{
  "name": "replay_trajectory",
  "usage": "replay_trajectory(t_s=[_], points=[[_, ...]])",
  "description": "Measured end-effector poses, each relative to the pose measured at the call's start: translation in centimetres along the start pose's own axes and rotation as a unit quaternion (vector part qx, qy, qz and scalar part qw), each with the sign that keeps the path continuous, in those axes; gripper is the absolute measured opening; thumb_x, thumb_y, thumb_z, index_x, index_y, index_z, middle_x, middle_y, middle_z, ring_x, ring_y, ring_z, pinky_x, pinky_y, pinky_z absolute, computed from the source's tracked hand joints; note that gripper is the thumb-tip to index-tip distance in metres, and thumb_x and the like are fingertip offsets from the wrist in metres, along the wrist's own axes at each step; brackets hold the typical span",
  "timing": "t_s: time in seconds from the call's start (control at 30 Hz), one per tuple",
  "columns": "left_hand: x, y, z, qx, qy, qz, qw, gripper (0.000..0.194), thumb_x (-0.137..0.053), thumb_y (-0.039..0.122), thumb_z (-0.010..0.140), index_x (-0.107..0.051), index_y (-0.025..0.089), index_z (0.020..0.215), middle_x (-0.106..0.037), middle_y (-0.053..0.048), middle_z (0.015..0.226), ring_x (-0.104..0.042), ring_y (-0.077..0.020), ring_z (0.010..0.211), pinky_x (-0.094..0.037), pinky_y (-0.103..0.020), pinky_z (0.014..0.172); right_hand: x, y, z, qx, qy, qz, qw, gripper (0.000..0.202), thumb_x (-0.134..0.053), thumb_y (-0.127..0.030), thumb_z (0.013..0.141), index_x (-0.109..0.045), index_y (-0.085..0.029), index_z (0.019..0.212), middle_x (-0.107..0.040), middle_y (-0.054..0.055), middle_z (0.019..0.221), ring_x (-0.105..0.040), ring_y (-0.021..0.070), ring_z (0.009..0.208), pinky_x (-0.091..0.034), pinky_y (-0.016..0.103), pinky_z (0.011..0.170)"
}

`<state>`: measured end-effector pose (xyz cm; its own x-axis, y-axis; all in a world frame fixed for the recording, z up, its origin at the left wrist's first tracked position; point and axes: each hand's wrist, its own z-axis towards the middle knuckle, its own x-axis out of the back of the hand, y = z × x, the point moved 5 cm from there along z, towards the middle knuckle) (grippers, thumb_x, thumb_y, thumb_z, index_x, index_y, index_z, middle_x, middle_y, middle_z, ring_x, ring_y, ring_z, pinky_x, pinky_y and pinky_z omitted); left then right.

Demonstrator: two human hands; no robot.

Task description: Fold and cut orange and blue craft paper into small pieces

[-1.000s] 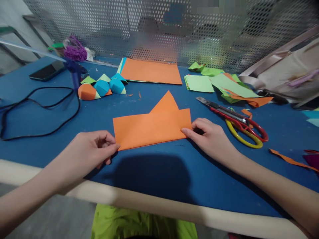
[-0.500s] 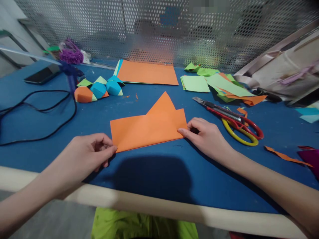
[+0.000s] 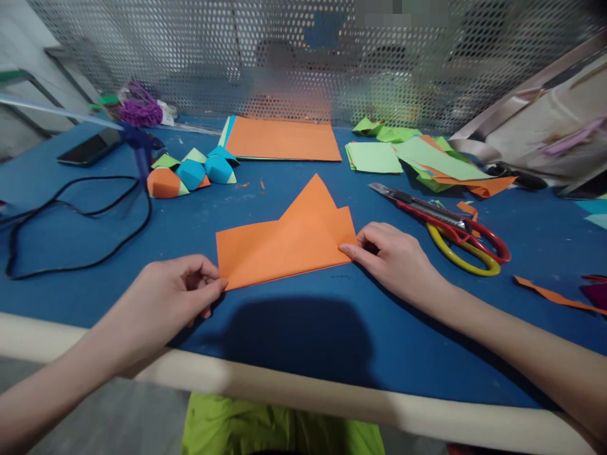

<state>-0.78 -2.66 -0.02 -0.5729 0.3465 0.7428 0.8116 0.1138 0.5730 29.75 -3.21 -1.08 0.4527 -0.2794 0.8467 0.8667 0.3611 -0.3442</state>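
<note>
A folded sheet of orange paper (image 3: 284, 246) lies just in front of me, its straight fold facing me and a pointed flap rising from the far side. My left hand (image 3: 183, 294) pinches its lower left corner between thumb and fingers. At the paper's right end, my right hand (image 3: 389, 256) is closed on the edge, thumb on top. Scissors (image 3: 474, 249) with red and yellow handles lie beyond my right hand, touching or overlapping a utility knife (image 3: 417, 208) with its blade out.
A stack of coloured sheets (image 3: 284, 139) lies by the perforated metal screen (image 3: 294, 69). Folded paper pieces (image 3: 192, 174) sit left of it. Light green squares (image 3: 374, 157) and paper scraps (image 3: 441, 164) are at the back right. A black cable (image 3: 80, 253) loops on the left, near a phone (image 3: 90, 148).
The view has shifted slightly, so most things appear a little further right. Both hands keep their hold on the orange paper, which looks the same.
</note>
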Motion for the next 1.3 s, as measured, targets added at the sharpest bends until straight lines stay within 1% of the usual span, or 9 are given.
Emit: replay_trajectory(t_s=[0.17,0.33,0.57,0.77,0.97,1.13,1.23,1.3], points=[[0.1,0.1,0.0,-0.009,0.002,0.008,1.000,0.034,-0.050,0.052,0.072,-0.063,0.021,0.076,-0.061,0.004,0.050,-0.054,-0.0129,0.050,-0.037,-0.024,0.050,0.1,-0.2,0.0,0.010,-0.002,-0.016,1.000,0.034,-0.052,-0.039,0.096,-0.043,-0.023,0.067,-0.052,0.001,0.065,-0.052,0.0174,0.064,-0.037,0.029,0.060],[0.1,0.2,0.0,-0.005,0.006,0.016,1.000,0.036,-0.049,0.055,0.072,-0.062,0.021,0.076,-0.061,0.003,0.051,-0.056,-0.0142,0.052,-0.037,-0.025,0.051,-0.1,-0.2,0.0,0.018,-0.003,-0.028,0.999,0.033,-0.053,-0.038,0.096,-0.043,-0.023,0.068,-0.053,0.001,0.065,-0.052,0.0177,0.064,-0.037,0.030,0.060],[0.1,0.9,-0.1,-0.025,0.006,0.010,1.000,0.034,-0.050,0.054,0.070,-0.061,0.022,0.072,-0.059,0.004,0.049,-0.057,-0.0140,0.049,-0.037,-0.024,0.049,-0.2,-0.1,-0.1,0.030,-0.001,-0.032,0.999,0.034,-0.054,-0.038,0.096,-0.042,-0.023,0.068,-0.052,0.000,0.066,-0.051,0.0175,0.065,-0.037,0.030,0.060],[0.1,0.7,-0.1,-0.041,0.011,0.008,0.999,0.029,-0.052,0.050,0.071,-0.060,0.022,0.070,-0.059,0.004,0.049,-0.057,-0.0141,0.047,-0.038,-0.024,0.048,-0.2,-0.2,-0.1,0.036,0.005,-0.035,0.999,0.035,-0.051,-0.041,0.097,-0.043,-0.023,0.069,-0.052,0.001,0.066,-0.051,0.0178,0.065,-0.037,0.030,0.060],[0.1,0.6,-0.1,-0.059,0.010,0.014,0.998,0.024,-0.056,0.044,0.075,-0.061,0.021,0.072,-0.062,0.002,0.052,-0.057,-0.0146,0.050,-0.038,-0.024,0.048,-0.2,-0.1,-0.2,0.031,0.008,-0.033,0.999,0.039,-0.047,-0.048,0.098,-0.043,-0.023,0.067,-0.051,0.001,0.065,-0.051,0.0186,0.064,-0.037,0.032,0.059],[0.2,1.1,-0.1,-0.092,0.034,0.045,0.994,0.015,-0.057,0.036,0.075,-0.059,0.022,0.072,-0.063,0.002,0.058,-0.056,-0.0140,0.054,-0.038,-0.025,0.052,-0.4,0.1,-0.3,0.013,0.013,-0.026,0.999,0.039,-0.045,-0.052,0.097,-0.045,-0.024,0.069,-0.053,0.002,0.069,-0.052,0.0188,0.063,-0.038,0.033,0.058],[0.2,1.3,-0.2,-0.102,0.046,0.060,0.992,0.010,-0.057,0.032,0.074,-0.058,0.022,0.076,-0.063,0.003,0.061,-0.056,-0.0137,0.055,-0.040,-0.025,0.054,-0.4,0.1,-0.4,0.008,0.021,-0.025,0.999,0.037,-0.045,-0.052,0.097,-0.047,-0.024,0.073,-0.055,0.003,0.073,-0.053,0.0194,0.065,-0.039,0.033,0.057],[0.2,1.3,-0.3,-0.104,0.050,0.049,0.992,0.011,-0.057,0.030,0.075,-0.056,0.022,0.082,-0.064,0.003,0.064,-0.057,-0.0137,0.056,-0.041,-0.025,0.055,-0.4,0.0,-0.4,0.010,0.023,-0.024,0.999,0.034,-0.046,-0.051,0.097,-0.049,-0.024,0.075,-0.056,0.004,0.075,-0.053,0.0195,0.066,-0.039,0.033,0.057]])
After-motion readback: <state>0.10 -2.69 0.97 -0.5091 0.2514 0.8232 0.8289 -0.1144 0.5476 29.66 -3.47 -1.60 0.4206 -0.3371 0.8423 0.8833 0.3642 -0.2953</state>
